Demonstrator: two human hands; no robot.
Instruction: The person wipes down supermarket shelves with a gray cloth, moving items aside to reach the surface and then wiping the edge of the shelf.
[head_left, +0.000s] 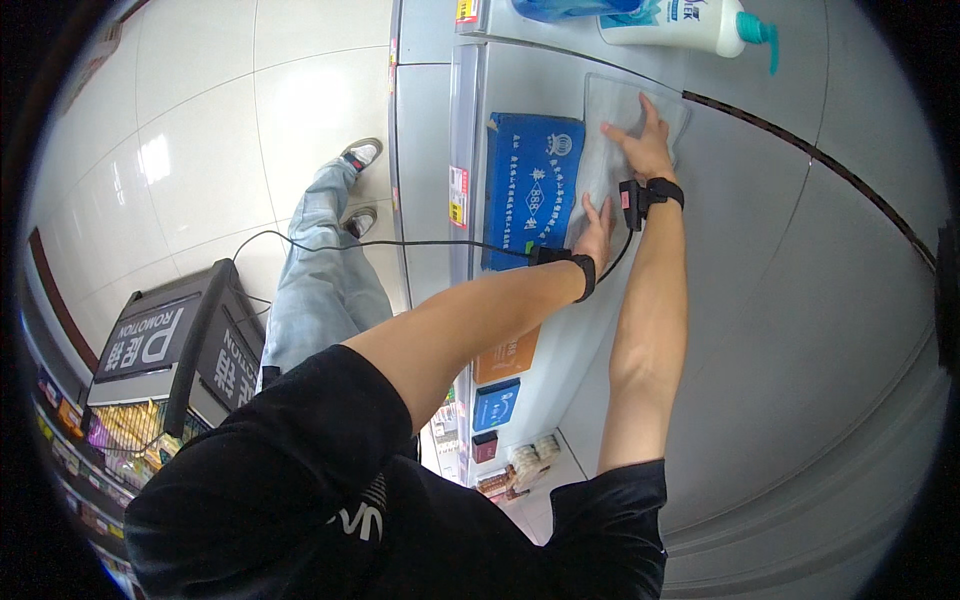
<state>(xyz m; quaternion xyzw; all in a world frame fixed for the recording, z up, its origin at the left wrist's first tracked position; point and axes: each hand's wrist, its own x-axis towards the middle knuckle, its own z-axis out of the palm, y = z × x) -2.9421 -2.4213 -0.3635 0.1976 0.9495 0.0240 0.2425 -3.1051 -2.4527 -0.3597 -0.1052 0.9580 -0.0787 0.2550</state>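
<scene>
A flat pack in clear, pale plastic (615, 97) lies on the grey metal shelf, beside a large blue box with white writing (534, 180). The fingers of my right hand (646, 146) are spread over the pack's right side, thumb and forefinger apart. At the pack's lower end is my left hand (596, 236), its fingers against the plastic; part of this hand is hidden by the wrist. It is unclear whether it grips. Each wrist bears a black strap with a small device, and a cable runs from it.
A white pump bottle (675, 26) and a blue container (574, 7) are above. An orange box (506, 356), a small blue box (496, 405) and a dark red box (484, 447) sit lower down. A promotion bin (202, 300) stands on the floor beside my legs.
</scene>
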